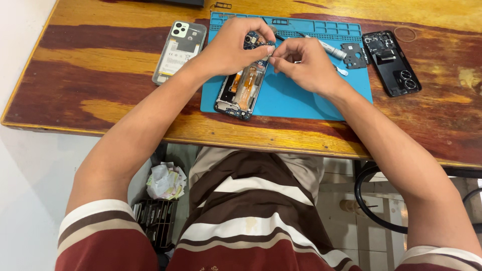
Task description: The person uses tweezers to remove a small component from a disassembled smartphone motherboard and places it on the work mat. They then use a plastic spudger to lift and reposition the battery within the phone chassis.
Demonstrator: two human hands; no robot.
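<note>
An opened phone (241, 90) with its back off lies on a blue work mat (291, 100), showing an orange flex strip and circuit board. My left hand (233, 47) rests over the phone's upper end, fingers curled on it. My right hand (304, 62) meets it there, pinching something very small at the phone's top edge; what it is I cannot make out.
A phone in a clear case (179, 50) lies left of the mat. A black back cover (391, 62), a small black plate (355, 55) and a screwdriver (329, 49) lie at the right. The wooden table's (100, 100) front edge runs near my lap.
</note>
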